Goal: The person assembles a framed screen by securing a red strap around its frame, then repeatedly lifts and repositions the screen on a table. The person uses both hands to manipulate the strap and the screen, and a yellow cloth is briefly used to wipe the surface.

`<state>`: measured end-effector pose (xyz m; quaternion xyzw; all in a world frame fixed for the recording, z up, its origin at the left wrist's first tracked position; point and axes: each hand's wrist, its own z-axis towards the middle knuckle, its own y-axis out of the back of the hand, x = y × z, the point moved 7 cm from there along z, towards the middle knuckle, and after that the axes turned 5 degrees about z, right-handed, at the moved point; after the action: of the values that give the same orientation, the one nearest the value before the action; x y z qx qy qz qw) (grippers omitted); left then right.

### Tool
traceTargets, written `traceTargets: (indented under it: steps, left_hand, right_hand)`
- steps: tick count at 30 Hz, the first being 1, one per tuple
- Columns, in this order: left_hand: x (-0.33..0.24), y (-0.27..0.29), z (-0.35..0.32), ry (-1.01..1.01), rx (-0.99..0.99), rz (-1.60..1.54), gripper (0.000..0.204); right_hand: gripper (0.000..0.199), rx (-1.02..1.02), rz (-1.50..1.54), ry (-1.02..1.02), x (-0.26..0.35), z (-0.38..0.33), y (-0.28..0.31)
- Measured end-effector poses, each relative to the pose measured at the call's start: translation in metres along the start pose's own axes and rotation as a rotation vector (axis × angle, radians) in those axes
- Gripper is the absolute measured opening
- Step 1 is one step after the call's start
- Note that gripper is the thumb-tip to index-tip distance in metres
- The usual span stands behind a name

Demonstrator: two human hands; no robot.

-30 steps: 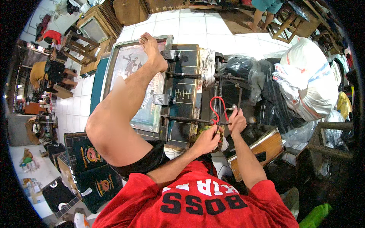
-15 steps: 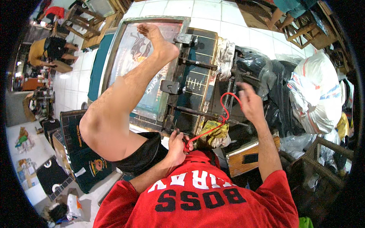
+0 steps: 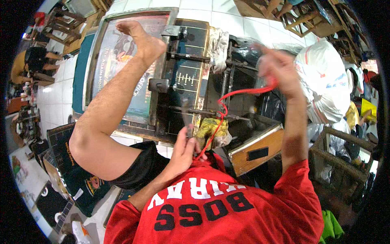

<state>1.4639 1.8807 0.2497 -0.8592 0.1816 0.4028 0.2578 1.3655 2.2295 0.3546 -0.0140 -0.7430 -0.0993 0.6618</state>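
floor: glossy white square tiles (image 3: 225, 12), beyond a dark metal-rod frame (image 3: 189, 57).
thin red flexible cord (image 3: 245, 91): strung between both hands, bending at the frame's lower rod; its slack upper curve of half a second ago is now drawn out.
left hand (image 3: 183, 151): fingers clamped on the cord's lower stretch, a blurred slim grey tool (image 3: 185, 112) above them.
right hand (image 3: 283, 76): motion-blurred, gripping the upper end, farther from the left than before.
crumpled yellow cloth (image 3: 212, 128): just beside the cord.

Bright tiles (image 3: 231, 18), black vignetting, right grip (image 3: 281, 73) probably motion-blurred
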Motion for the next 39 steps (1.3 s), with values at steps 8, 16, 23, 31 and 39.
traceTargets:
  steps: [8,16,23,31,39]
  left_hand:
    - [-0.033,-0.086,0.025,0.001,0.340,0.077,0.043]
    - [-0.078,-0.002,-0.001,-0.111,-0.079,0.126,0.043]
    - [-0.017,-0.044,-0.002,0.082,0.265,0.092,0.037]
    - [0.017,-0.069,0.038,0.161,0.053,-0.239,0.024]
    - [0.067,-0.071,0.062,0.083,0.334,0.351,0.041]
  right_hand:
    - [0.005,-0.578,0.386,0.472,0.146,-0.140,0.197]
    - [0.009,-0.595,0.464,0.416,0.100,-0.171,0.153]
    - [0.029,-0.314,0.434,-0.184,-0.042,-0.139,0.000]
    - [0.051,-0.164,0.155,-0.224,-0.087,-0.192,-0.133]
    - [0.042,-0.269,-0.111,-0.336,-0.119,-0.237,-0.097]
